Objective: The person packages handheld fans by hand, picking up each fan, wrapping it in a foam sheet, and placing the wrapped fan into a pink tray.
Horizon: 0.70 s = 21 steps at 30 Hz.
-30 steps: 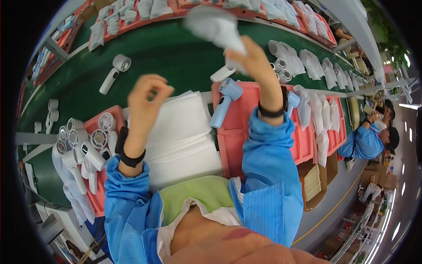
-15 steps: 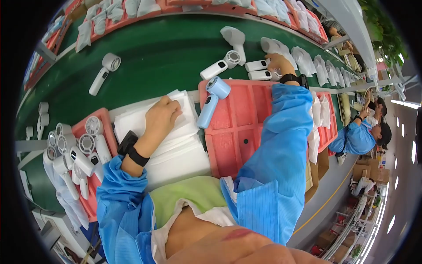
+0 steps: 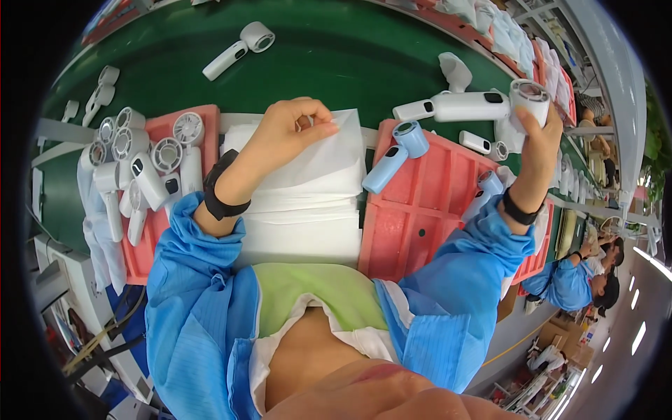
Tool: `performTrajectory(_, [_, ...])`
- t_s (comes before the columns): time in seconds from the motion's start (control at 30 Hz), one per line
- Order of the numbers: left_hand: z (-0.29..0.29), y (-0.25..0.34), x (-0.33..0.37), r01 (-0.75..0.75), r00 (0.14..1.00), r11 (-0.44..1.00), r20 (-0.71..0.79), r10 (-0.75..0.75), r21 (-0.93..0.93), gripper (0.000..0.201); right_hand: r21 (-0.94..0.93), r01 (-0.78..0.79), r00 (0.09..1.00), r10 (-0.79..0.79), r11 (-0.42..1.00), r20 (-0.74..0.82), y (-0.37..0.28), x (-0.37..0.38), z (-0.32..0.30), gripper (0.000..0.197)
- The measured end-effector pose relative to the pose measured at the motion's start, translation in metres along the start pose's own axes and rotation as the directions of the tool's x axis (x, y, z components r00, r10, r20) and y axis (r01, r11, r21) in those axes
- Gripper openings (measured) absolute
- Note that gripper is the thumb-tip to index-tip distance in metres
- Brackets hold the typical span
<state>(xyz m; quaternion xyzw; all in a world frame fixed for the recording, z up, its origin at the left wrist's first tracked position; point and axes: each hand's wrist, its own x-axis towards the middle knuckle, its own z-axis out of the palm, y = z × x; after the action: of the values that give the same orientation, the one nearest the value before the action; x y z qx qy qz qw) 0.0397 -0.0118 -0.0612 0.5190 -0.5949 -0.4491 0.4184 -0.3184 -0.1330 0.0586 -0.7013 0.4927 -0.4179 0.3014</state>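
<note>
The right grip [image 3: 540,136] is closed around the head of a white handheld fan [image 3: 472,107], with the thumb laid against the head's side. This fan is held above the right part of the green desk [image 3: 329,59]; its handle points left. The left grip [image 3: 295,127] is located over the far end of a stack of white sheets [image 3: 301,234], with thumb and fingers curled nearly together at the top sheet [image 3: 344,133]; whether that sheet is pinched cannot be determined. A red tray [image 3: 395,241] is positioned to the right of the stack. A light-blue fan [image 3: 385,169] lies tilted across its left edge, and a second blue fan [image 3: 483,194] lies near the right forearm. A fan in a white sleeve [image 3: 456,72] rests beyond the held unit. To the left, several white fans [image 3: 148,178] are heaped on another red tray [image 3: 208,129]. One separate white fan [image 3: 227,60] lies on the far surface.
</note>
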Motion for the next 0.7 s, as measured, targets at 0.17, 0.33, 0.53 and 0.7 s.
performTrajectory(0.17, [-0.007, 0.024, -0.016, -0.053, 0.999, 0.984, -0.022, 0.05, -0.173, 0.011, 0.129, 0.383, 0.896, -0.402, 0.915, 0.187, -0.041, -0.034, 0.098, 0.058])
performTrajectory(0.33, [-0.007, 0.044, -0.026, -0.129, 0.984, 0.839, -0.174, 0.041, -0.529, 0.01, 0.137, 0.563, 0.784, -0.579, 0.815, 0.224, -0.055, -0.058, 0.163, 0.063])
performTrajectory(0.53, [-0.001, 0.045, -0.03, -0.176, 0.965, 0.629, -0.26, -0.043, -0.758, 0.012, -0.031, 0.634, 0.76, -0.615, 0.773, 0.212, -0.048, -0.076, 0.199, 0.067])
performTrajectory(0.7, [0.022, 0.038, -0.038, -0.378, 0.884, 0.923, -0.322, 0.34, -0.063, 0.014, -0.118, 0.63, 0.775, -0.612, 0.768, 0.158, -0.04, -0.074, 0.203, 0.069])
